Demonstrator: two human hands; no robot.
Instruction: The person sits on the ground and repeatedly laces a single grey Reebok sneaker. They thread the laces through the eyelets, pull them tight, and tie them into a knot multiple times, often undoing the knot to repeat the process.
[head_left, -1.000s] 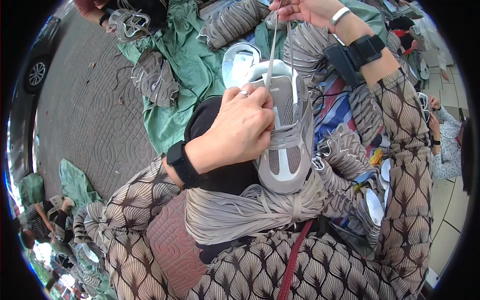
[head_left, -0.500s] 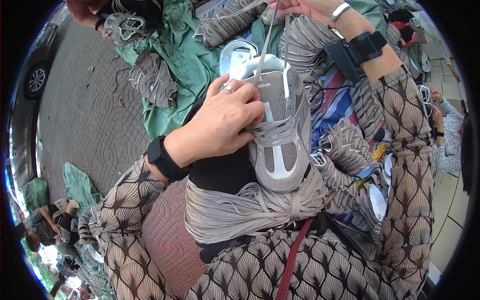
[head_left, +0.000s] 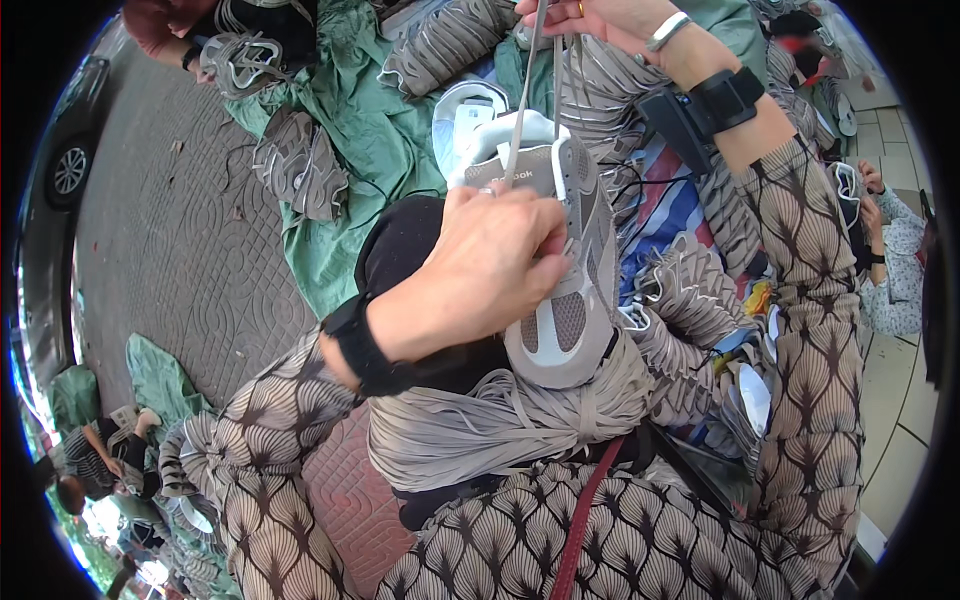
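Observation:
A grey-and-white sneaker rests toe toward me on a bundle of flat grey laces across my lap. My left hand lies over its tongue and lacing with curled fingers, thumb and fingertips by the eyelets on the right side. Whatever those fingers pinch is hidden under the hand. At the top of the view my right hand grips the shoelace, whose strands run taut and upright from the shoe.
Behind the sneaker stands another pale shoe. Stacks of grey shoe uppers lie on green cloth and to the right. Co-workers sit at the upper left, lower left and right. A parked car stands far left.
My left hand has moved right across the lacing, now covering more of the tongue and laces. My right hand stays high with the shoelace, shifted slightly left.

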